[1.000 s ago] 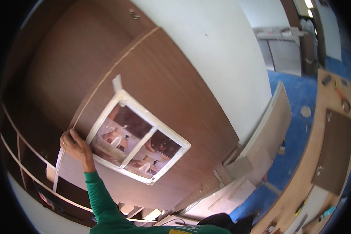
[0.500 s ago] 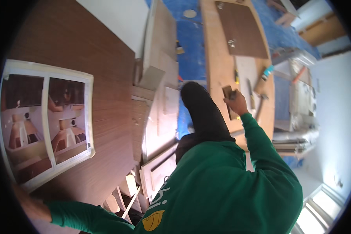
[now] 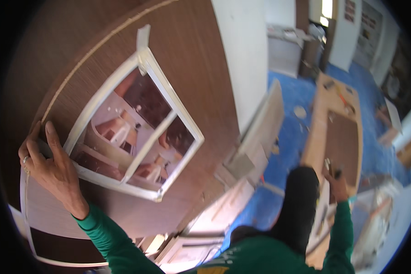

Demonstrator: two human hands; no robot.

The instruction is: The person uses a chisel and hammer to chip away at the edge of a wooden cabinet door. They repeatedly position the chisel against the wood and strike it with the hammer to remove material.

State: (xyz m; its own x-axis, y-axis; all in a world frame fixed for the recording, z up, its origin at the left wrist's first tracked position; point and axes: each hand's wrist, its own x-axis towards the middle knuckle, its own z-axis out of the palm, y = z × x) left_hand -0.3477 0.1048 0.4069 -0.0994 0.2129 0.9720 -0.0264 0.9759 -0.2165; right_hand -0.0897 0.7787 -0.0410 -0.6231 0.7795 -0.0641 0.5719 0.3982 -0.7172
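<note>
My left hand (image 3: 55,171), a ring on one finger, lies with fingers stretched at the edge of a large brown wood-grain panel (image 3: 192,68). Beside it, a window-like frame (image 3: 162,86) with pale taped edges is set in the panel; its glossy panes show reflections. On the far right, my right hand (image 3: 338,187) is closed on a small dark object (image 3: 337,174), blurred and too small to name. That hand is at the near end of a flat brown board (image 3: 342,141) with metal hinges, which lies on a long wooden bench (image 3: 316,123).
Pale boards (image 3: 255,132) lean between panel and bench. Blue sheeting (image 3: 292,105) covers the floor. Tools, one with an orange part (image 3: 349,108), lie at the bench's far end. Plastic-wrapped material (image 3: 374,223) stands at the right. My dark-clad knee (image 3: 299,205) is beside the bench.
The view has swung left, so the framed panel now sits nearer the middle. My left hand has come up onto the panel's edge. My right hand has moved from the flat wooden piece toward the hinged board.
</note>
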